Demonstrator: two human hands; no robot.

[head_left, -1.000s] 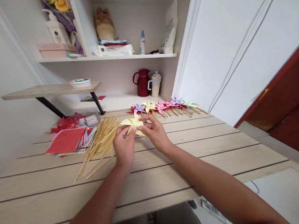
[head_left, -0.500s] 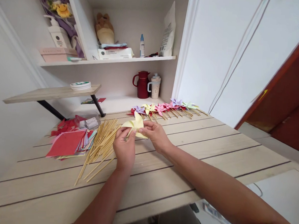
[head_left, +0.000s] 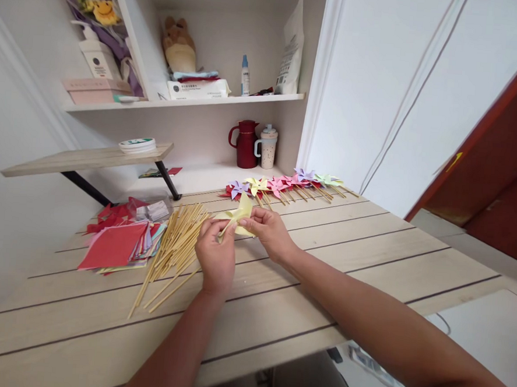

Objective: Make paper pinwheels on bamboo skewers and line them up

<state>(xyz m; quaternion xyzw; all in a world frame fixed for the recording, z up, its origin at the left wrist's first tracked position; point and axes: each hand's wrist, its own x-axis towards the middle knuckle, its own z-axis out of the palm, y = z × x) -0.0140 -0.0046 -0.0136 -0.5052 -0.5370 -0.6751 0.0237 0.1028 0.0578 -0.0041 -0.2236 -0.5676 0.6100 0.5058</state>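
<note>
Yellow paper pinwheel [head_left: 238, 215] sits pinched between left hand [head_left: 214, 256] and right hand [head_left: 268, 232] above the counter [head_left: 369, 250]; its upper flap has risen since a moment ago, so the folding seems under way

My left hand [head_left: 214, 255] and right hand [head_left: 268, 232] share one yellow pinwheel [head_left: 241, 212]. About seven finished pinwheels [head_left: 280, 184] lie in one row; the sticks [head_left: 174, 244] are too many to count.
</note>
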